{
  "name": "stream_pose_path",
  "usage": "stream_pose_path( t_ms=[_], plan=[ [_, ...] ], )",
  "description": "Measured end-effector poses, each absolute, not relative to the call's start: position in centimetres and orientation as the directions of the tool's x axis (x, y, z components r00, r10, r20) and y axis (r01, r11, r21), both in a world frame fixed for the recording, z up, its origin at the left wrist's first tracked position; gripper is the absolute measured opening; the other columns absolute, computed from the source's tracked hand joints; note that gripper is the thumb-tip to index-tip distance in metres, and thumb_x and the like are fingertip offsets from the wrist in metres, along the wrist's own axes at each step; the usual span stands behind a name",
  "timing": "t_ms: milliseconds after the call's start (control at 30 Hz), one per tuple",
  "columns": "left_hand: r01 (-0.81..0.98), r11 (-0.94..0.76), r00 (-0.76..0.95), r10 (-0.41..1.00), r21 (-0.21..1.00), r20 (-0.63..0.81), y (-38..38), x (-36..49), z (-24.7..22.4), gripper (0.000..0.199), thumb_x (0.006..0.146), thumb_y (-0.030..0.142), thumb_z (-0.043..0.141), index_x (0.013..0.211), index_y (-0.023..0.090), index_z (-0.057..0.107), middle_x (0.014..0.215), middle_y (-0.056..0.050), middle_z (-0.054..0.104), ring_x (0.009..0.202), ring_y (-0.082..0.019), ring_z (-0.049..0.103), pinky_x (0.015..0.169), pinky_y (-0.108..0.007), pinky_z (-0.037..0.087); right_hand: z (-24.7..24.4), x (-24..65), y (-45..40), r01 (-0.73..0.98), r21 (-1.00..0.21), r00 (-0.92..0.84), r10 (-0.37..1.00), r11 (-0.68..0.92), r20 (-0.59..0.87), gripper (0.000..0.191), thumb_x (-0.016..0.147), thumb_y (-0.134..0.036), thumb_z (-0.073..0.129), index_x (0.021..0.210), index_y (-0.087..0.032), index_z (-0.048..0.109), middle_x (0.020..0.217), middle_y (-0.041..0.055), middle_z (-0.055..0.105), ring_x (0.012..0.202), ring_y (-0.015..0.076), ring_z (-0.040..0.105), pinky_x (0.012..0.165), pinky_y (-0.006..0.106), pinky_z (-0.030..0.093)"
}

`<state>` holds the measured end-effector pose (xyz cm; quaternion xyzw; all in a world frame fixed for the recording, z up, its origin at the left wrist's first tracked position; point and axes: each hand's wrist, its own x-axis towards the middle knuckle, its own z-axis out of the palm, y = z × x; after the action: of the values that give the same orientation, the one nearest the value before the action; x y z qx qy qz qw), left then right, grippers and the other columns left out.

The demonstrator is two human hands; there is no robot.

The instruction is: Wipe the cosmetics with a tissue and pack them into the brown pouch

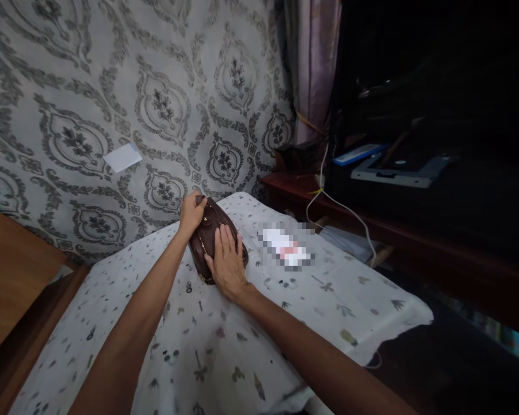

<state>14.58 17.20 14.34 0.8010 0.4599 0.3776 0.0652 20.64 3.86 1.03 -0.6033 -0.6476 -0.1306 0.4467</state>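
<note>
A dark brown leather handbag [202, 237] with metal zippers lies on the white patterned tablecloth [190, 351], close to the wall. My left hand [192, 213] grips the bag's far left end, its fingers closed round the edge and partly hidden behind it. On the bag's near right side my right hand [228, 259] rests flat, fingers stretched out over the leather beside a zipper. To the right of the bag is a blurred-out white and red item [286, 248], whose kind I cannot make out.
Patterned wallpaper [160, 104] rises behind the table, with a white switch plate [123, 158] on it. On the right stands a dark red wooden cabinet [294, 183] with a white cable [350, 210] hanging down. A brown wooden panel [17, 271] borders the left side.
</note>
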Motion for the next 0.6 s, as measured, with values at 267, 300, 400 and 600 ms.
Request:
stream_pose_path(
  t_ms=[267,300,400,600],
  plan=[
    [0.428,-0.598,0.370,0.800,0.678,0.472,16.3,13.5,14.4,0.020,0.079,0.036,0.062,0.069,0.020,0.055,0.065,0.002,0.061,0.065,-0.015,0.053,0.064,-0.026,0.042,0.7,20.6,4.1,0.895,-0.374,0.128,0.665,0.242,0.736,0.063,0.100,-0.029,0.042,0.153,0.000,0.030,0.159,0.0270,0.034,0.153,0.0317,0.024,0.123,0.060,0.018],
    [0.398,-0.595,0.381,0.799,0.698,0.465,16.5,13.1,14.6,0.019,0.077,0.036,0.065,0.072,0.019,0.058,0.067,0.002,0.063,0.066,-0.015,0.055,0.065,-0.026,0.043,0.7,20.6,4.1,0.895,-0.376,0.131,0.663,0.241,0.738,0.062,0.100,-0.029,0.042,0.153,0.001,0.030,0.159,0.0271,0.035,0.153,0.0318,0.024,0.123,0.060,0.018],
    [0.363,-0.580,0.386,0.806,0.730,0.449,17.6,11.3,15.1,0.023,0.071,0.036,0.072,0.082,0.018,0.062,0.074,0.002,0.065,0.072,-0.015,0.059,0.071,-0.025,0.046,0.6,20.6,4.2,0.894,-0.376,0.139,0.644,0.245,0.752,0.062,0.100,-0.029,0.041,0.153,0.001,0.029,0.158,0.0280,0.035,0.152,0.0319,0.025,0.123,0.060,0.017],
    [0.559,-0.526,0.324,0.850,0.640,0.416,18.6,7.9,14.4,0.024,0.067,0.037,0.074,0.069,0.018,0.058,0.062,0.005,0.053,0.066,-0.014,0.051,0.064,-0.024,0.039,0.4,20.6,4.2,0.889,-0.374,0.143,0.615,0.264,0.775,0.064,0.102,-0.031,0.037,0.157,-0.002,0.021,0.158,0.0275,0.035,0.152,0.0322,0.026,0.122,0.061,0.019]
  ],
)
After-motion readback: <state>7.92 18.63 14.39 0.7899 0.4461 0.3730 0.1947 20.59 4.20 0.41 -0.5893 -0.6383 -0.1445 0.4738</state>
